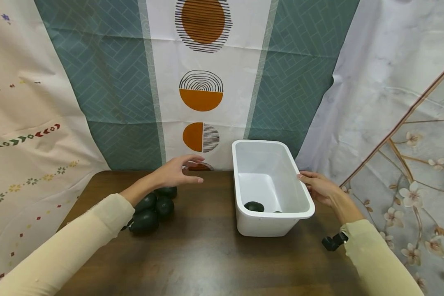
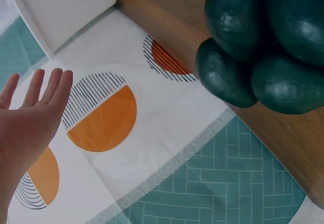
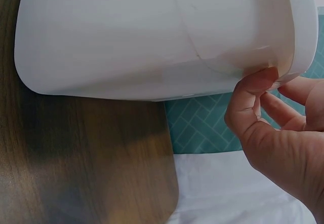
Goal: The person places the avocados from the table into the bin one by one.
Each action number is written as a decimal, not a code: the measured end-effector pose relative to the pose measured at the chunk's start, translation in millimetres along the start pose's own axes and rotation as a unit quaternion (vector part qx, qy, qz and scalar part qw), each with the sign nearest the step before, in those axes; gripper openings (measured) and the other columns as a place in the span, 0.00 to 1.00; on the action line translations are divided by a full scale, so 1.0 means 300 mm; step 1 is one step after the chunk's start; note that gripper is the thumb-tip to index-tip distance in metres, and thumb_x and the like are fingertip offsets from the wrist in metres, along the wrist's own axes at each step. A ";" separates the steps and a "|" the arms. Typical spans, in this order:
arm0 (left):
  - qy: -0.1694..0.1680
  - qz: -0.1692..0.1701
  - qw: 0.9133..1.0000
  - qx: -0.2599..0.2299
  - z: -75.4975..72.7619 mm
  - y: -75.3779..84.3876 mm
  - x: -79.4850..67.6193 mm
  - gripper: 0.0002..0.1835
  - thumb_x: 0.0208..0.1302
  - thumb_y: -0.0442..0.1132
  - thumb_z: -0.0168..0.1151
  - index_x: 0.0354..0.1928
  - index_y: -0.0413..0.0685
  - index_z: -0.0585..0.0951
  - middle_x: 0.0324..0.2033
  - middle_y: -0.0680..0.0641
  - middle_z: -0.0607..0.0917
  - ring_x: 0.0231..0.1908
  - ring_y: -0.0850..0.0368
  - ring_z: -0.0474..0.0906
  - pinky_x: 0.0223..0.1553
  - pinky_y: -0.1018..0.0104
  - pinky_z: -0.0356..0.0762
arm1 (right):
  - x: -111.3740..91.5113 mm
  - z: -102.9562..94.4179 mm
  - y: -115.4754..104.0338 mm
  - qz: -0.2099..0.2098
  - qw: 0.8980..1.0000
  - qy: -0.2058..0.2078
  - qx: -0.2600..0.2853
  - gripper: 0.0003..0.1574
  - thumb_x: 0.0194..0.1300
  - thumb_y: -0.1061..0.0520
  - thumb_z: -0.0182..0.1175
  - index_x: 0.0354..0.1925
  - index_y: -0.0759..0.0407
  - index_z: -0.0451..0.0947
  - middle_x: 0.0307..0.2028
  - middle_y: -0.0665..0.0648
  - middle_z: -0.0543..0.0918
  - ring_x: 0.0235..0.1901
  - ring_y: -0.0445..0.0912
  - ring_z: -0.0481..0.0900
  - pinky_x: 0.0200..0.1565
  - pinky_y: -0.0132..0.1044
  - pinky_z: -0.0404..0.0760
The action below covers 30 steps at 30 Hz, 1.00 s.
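Dark green fruits (image 1: 144,223) lay clustered near the left edge of the tabletop (image 1: 207,255), towards its back left corner. In the head view I counted at least four, partly covered by a sleeve (image 1: 74,242). A white bin (image 1: 262,227) stood upright right of centre, near the back edge. One more fruit (image 1: 254,206) rested inside it, behind the front wall; a dark sliver (image 1: 277,212) alongside was too small to identify. I judged the work partly done: at least one fruit in the bin, the cluster left outside. The left hand (image 1: 175,170) hung near the back edge, between cluster and bin, thumb and fingers apart, holding nothing. The right hand (image 1: 318,188) gripped the bin's right rim.

In the left wrist view, I confirmed straight, slightly spread fingers, clear of the cluster.

In the right wrist view, I confirmed fingers clamped on the rim; the bin's contents were hidden.
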<state>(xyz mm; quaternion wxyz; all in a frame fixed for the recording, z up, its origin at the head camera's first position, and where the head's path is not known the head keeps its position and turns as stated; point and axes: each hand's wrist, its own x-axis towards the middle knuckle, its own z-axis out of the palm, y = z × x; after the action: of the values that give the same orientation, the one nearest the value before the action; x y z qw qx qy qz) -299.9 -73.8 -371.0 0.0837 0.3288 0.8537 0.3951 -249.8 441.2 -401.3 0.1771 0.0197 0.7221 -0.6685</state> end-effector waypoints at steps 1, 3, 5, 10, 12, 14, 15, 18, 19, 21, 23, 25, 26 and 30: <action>0.001 0.000 1.000 0.007 -0.001 -0.002 -0.001 0.41 0.64 0.52 0.77 0.75 0.51 0.72 0.71 0.46 0.77 0.69 0.42 0.74 0.69 0.42 0.72 | 0.000 0.000 -0.002 0.003 1.000 0.005 0.000 0.35 0.86 0.53 0.50 0.77 0.74 0.56 0.44 0.51 0.86 0.40 0.40 0.84 0.43 0.38 0.86; 0.004 -0.002 1.000 0.019 -0.005 -0.011 -0.003 0.40 0.64 0.52 0.77 0.75 0.51 0.72 0.70 0.46 0.77 0.69 0.42 0.74 0.69 0.41 0.72 | 0.001 0.001 -0.004 0.007 1.000 0.009 -0.006 0.37 0.86 0.52 0.50 0.78 0.74 0.53 0.43 0.51 0.85 0.39 0.40 0.82 0.43 0.38 0.85; 0.005 -0.003 1.000 0.029 -0.009 -0.021 -0.007 0.40 0.64 0.51 0.77 0.75 0.49 0.72 0.70 0.45 0.77 0.69 0.41 0.74 0.69 0.40 0.72 | 0.002 0.003 -0.006 0.010 1.000 0.010 -0.007 0.38 0.86 0.52 0.50 0.79 0.74 0.52 0.43 0.51 0.84 0.39 0.40 0.81 0.43 0.38 0.85; 0.001 0.003 0.996 0.084 -0.017 -0.055 -0.016 0.42 0.62 0.51 0.79 0.75 0.47 0.73 0.70 0.42 0.76 0.68 0.40 0.73 0.69 0.38 0.70 | 0.005 0.005 -0.006 0.012 1.000 0.011 -0.004 0.38 0.86 0.53 0.50 0.79 0.74 0.52 0.41 0.51 0.84 0.37 0.39 0.80 0.41 0.37 0.84; -0.003 0.006 0.993 0.117 -0.018 -0.070 -0.018 0.42 0.63 0.53 0.78 0.75 0.47 0.73 0.69 0.41 0.77 0.68 0.38 0.73 0.69 0.36 0.69 | 0.003 0.005 -0.007 0.012 1.000 0.012 -0.003 0.37 0.86 0.53 0.50 0.78 0.74 0.52 0.41 0.51 0.84 0.37 0.40 0.81 0.41 0.37 0.84; -0.009 0.001 0.988 0.152 -0.019 -0.083 -0.019 0.43 0.63 0.54 0.78 0.76 0.47 0.73 0.69 0.40 0.76 0.68 0.38 0.72 0.68 0.36 0.69 | 0.002 0.005 -0.006 0.011 1.000 0.011 -0.003 0.38 0.86 0.53 0.50 0.78 0.75 0.52 0.42 0.51 0.85 0.38 0.40 0.82 0.42 0.38 0.85; -0.014 -0.001 0.985 0.174 -0.021 -0.090 -0.021 0.43 0.63 0.54 0.77 0.76 0.47 0.72 0.69 0.40 0.76 0.68 0.37 0.72 0.68 0.36 0.70 | 0.002 0.005 -0.006 0.010 1.000 0.011 -0.002 0.37 0.86 0.53 0.50 0.78 0.75 0.52 0.42 0.51 0.85 0.38 0.40 0.82 0.42 0.37 0.85; -0.034 -0.007 0.972 0.231 -0.027 -0.113 -0.022 0.44 0.63 0.54 0.77 0.77 0.48 0.72 0.71 0.39 0.74 0.69 0.37 0.72 0.67 0.36 0.71 | 0.000 0.004 -0.006 0.008 1.000 0.010 0.001 0.37 0.86 0.54 0.50 0.78 0.76 0.53 0.42 0.51 0.86 0.39 0.40 0.84 0.42 0.38 0.86; -0.041 -0.010 0.968 0.247 -0.028 -0.120 -0.023 0.44 0.63 0.54 0.77 0.77 0.49 0.72 0.72 0.40 0.73 0.69 0.37 0.72 0.67 0.36 0.72 | -0.001 0.003 -0.006 0.008 1.000 0.011 0.002 0.37 0.86 0.54 0.50 0.77 0.76 0.53 0.42 0.51 0.86 0.39 0.40 0.84 0.42 0.38 0.86; -0.052 -0.012 0.961 0.272 -0.032 -0.138 -0.022 0.44 0.63 0.54 0.78 0.77 0.49 0.71 0.73 0.39 0.72 0.69 0.37 0.71 0.66 0.35 0.73 | -0.001 0.003 -0.006 0.008 1.000 0.013 0.005 0.36 0.86 0.54 0.50 0.77 0.76 0.54 0.42 0.51 0.87 0.39 0.40 0.84 0.42 0.38 0.86; -0.060 -0.019 0.955 0.289 -0.034 -0.158 -0.021 0.44 0.62 0.53 0.78 0.77 0.50 0.72 0.73 0.39 0.72 0.69 0.38 0.71 0.65 0.36 0.74 | -0.002 0.003 -0.006 0.005 1.000 0.009 0.003 0.35 0.86 0.55 0.50 0.76 0.76 0.55 0.43 0.52 0.87 0.40 0.41 0.85 0.42 0.38 0.86; -0.066 -0.024 0.948 0.310 -0.036 -0.178 -0.021 0.44 0.62 0.53 0.79 0.77 0.51 0.72 0.72 0.39 0.72 0.69 0.39 0.71 0.64 0.37 0.76 | 0.000 0.004 -0.005 0.005 1.000 0.011 0.004 0.34 0.86 0.55 0.51 0.75 0.76 0.57 0.43 0.52 0.87 0.40 0.41 0.85 0.43 0.39 0.86; -0.068 -0.024 0.944 0.323 -0.038 -0.189 -0.022 0.43 0.62 0.53 0.79 0.77 0.51 0.72 0.72 0.40 0.72 0.68 0.39 0.72 0.63 0.38 0.77 | 0.000 0.005 -0.005 0.006 1.000 0.012 0.004 0.34 0.85 0.55 0.51 0.75 0.75 0.58 0.44 0.52 0.87 0.41 0.41 0.85 0.43 0.39 0.86; -0.070 -0.020 0.933 0.352 -0.043 -0.229 -0.026 0.42 0.62 0.52 0.80 0.75 0.52 0.74 0.69 0.40 0.74 0.67 0.40 0.74 0.62 0.40 0.78 | 0.004 0.006 -0.005 0.009 1.000 0.019 0.000 0.33 0.85 0.54 0.51 0.75 0.74 0.58 0.44 0.52 0.87 0.41 0.41 0.84 0.43 0.39 0.86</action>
<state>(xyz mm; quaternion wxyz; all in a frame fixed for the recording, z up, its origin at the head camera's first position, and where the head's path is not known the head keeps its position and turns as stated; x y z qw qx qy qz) -333.2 -119.1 -413.3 0.0301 0.3473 0.9363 0.0432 -250.8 439.2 -400.3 0.1694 0.0392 0.7248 -0.6666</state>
